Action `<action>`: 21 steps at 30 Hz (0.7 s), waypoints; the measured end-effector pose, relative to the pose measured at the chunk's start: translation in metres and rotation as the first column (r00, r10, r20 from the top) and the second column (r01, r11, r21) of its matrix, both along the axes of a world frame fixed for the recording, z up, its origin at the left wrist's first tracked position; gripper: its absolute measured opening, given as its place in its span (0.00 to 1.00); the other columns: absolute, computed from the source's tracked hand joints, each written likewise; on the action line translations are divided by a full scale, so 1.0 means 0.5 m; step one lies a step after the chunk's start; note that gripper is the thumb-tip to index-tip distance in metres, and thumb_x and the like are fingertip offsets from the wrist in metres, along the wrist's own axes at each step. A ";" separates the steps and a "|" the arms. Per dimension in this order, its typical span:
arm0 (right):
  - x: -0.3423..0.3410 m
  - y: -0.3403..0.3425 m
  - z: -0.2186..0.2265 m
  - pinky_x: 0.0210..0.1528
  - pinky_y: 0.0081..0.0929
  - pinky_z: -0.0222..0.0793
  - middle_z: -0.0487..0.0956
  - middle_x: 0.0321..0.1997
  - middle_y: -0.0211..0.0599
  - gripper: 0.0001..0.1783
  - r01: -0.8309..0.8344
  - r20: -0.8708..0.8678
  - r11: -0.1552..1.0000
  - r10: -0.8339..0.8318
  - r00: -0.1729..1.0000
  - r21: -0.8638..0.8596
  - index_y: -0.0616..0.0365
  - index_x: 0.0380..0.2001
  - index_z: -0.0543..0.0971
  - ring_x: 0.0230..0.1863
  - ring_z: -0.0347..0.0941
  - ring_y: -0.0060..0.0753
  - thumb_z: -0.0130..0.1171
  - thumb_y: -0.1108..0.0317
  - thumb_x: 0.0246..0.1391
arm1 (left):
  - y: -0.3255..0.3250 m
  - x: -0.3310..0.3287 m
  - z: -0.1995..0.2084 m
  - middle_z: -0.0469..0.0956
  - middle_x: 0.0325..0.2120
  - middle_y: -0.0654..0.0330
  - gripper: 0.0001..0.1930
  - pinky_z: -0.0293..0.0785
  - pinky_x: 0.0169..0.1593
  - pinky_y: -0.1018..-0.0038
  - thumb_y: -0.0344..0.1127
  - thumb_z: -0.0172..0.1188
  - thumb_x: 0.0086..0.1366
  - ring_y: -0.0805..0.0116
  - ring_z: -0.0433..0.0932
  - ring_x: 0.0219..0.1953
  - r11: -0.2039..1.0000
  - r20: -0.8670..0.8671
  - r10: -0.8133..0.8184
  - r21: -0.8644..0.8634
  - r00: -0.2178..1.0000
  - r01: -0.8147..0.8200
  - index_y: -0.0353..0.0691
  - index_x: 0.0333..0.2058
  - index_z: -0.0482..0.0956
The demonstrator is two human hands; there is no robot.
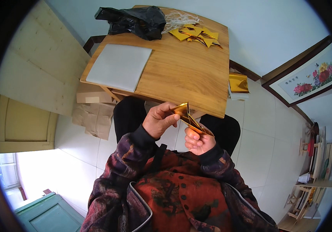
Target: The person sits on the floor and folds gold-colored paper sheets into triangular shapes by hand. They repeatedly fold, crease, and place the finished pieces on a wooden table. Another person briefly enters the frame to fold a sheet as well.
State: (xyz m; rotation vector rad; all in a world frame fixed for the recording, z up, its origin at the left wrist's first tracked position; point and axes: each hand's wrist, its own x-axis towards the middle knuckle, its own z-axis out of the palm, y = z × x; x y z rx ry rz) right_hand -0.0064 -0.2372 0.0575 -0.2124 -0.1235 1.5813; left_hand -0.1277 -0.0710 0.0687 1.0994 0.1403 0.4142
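A folded piece of shiny gold foil paper (191,120) is held between my two hands over my lap, close to the table's near edge. My left hand (159,120) pinches its upper left end between thumb and fingers. At the lower right end, my right hand (199,142) grips it with curled fingers. The paper shows several creased layers that stand partly apart in the middle. On the far part of the wooden table (185,69) lies a loose pile of folded gold foil pieces (197,34).
A black plastic bag (135,22) lies at the table's far left, beside tangled white string (179,20). A grey-white flat board (119,66) covers the left side. Gold paper sheets (238,83) sit right of the table. Flattened cardboard (96,118) is on the floor at left.
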 end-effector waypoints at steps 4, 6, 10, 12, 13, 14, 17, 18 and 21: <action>-0.001 0.003 0.016 0.23 0.17 0.57 0.70 0.25 0.27 0.12 0.033 0.064 0.998 -0.030 0.998 -0.047 0.57 0.47 0.72 0.17 0.59 0.14 0.47 0.62 0.67 | 0.007 -0.002 -0.009 0.77 0.41 0.61 0.17 0.74 0.40 0.78 0.29 0.62 0.65 0.73 0.76 0.38 0.996 0.095 -0.065 -0.055 0.993 0.071 0.38 0.52 0.73; -0.007 0.002 0.022 0.23 0.18 0.59 0.72 0.27 0.29 0.13 0.177 0.292 0.978 -0.138 0.947 -0.111 0.58 0.48 0.72 0.17 0.61 0.17 0.46 0.62 0.68 | 0.005 -0.005 -0.007 0.74 0.47 0.60 0.25 0.73 0.44 0.76 0.32 0.65 0.63 0.71 0.75 0.43 0.997 0.106 -0.075 -0.002 0.992 0.075 0.40 0.57 0.68; -0.008 -0.001 0.034 0.27 0.18 0.66 0.76 0.30 0.30 0.13 0.477 0.835 0.877 -0.219 0.504 -0.058 0.62 0.48 0.71 0.23 0.69 0.18 0.49 0.64 0.68 | -0.003 -0.024 0.006 0.68 0.55 0.59 0.38 0.73 0.49 0.74 0.38 0.70 0.58 0.69 0.73 0.50 0.985 0.033 -0.118 -0.123 0.992 0.121 0.43 0.63 0.59; -0.013 -0.002 0.040 0.30 0.16 0.68 0.76 0.30 0.29 0.13 0.543 0.935 0.839 -0.218 0.280 0.033 0.63 0.48 0.71 0.27 0.70 0.16 0.49 0.65 0.68 | -0.012 -0.029 0.007 0.70 0.53 0.60 0.35 0.73 0.50 0.74 0.31 0.66 0.60 0.69 0.73 0.50 0.980 0.046 -0.095 -0.172 0.994 0.102 0.42 0.63 0.59; -0.016 -0.002 0.043 0.31 0.16 0.68 0.76 0.30 0.28 0.13 0.549 0.947 0.834 -0.222 0.234 0.060 0.63 0.49 0.71 0.27 0.70 0.15 0.49 0.65 0.68 | -0.014 -0.030 0.007 0.70 0.52 0.60 0.33 0.72 0.51 0.74 0.29 0.64 0.61 0.69 0.73 0.50 0.986 0.007 -0.079 -0.146 0.997 0.079 0.42 0.63 0.59; -0.020 -0.001 0.045 0.31 0.15 0.68 0.76 0.30 0.28 0.13 0.553 0.956 0.828 -0.226 0.186 0.088 0.63 0.49 0.70 0.28 0.70 0.14 0.49 0.66 0.68 | -0.016 -0.030 0.004 0.71 0.51 0.60 0.32 0.72 0.51 0.73 0.26 0.62 0.61 0.69 0.73 0.50 0.991 -0.033 -0.063 -0.120 0.997 0.059 0.42 0.63 0.59; -0.028 0.000 0.050 0.38 0.14 0.66 0.75 0.34 0.26 0.12 0.551 0.963 0.828 -0.220 0.158 0.099 0.62 0.48 0.71 0.33 0.68 0.13 0.51 0.66 0.67 | -0.025 -0.023 -0.005 0.74 0.48 0.62 0.32 0.69 0.55 0.74 0.15 0.54 0.58 0.70 0.73 0.51 0.988 0.007 0.007 -0.152 1.000 -0.006 0.42 0.61 0.62; -0.030 0.000 0.051 0.41 0.14 0.65 0.75 0.36 0.26 0.12 0.546 0.959 0.832 -0.224 0.173 0.096 0.62 0.47 0.72 0.36 0.67 0.12 0.51 0.66 0.67 | -0.026 -0.020 -0.008 0.74 0.48 0.62 0.32 0.68 0.56 0.74 0.14 0.53 0.58 0.71 0.73 0.51 0.988 0.016 0.023 -0.152 1.000 -0.020 0.42 0.61 0.63; -0.032 0.000 0.047 0.40 0.14 0.65 0.75 0.36 0.25 0.11 0.547 0.962 0.829 -0.230 0.147 0.114 0.61 0.47 0.72 0.35 0.67 0.13 0.51 0.66 0.67 | -0.030 -0.020 -0.012 0.74 0.47 0.62 0.32 0.68 0.56 0.74 0.12 0.51 0.55 0.71 0.74 0.50 0.987 0.021 0.051 -0.152 0.998 -0.047 0.42 0.60 0.64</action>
